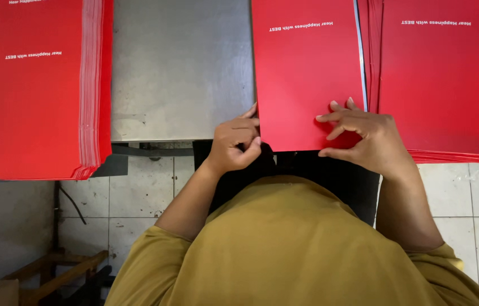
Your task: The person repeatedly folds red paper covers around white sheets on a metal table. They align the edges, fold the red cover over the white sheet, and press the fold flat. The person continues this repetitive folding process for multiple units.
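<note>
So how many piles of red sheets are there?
2: one pile at the table's left edge, one pile at the right. A single red sheet lies between, under both hands.

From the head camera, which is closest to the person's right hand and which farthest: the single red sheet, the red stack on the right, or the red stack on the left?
From the right hand:
1. Single red sheet, touched, under its fingers at the table edge.
2. Right red stack, just beside the hand.
3. Left red stack, across the metal table, past the left hand.
</note>
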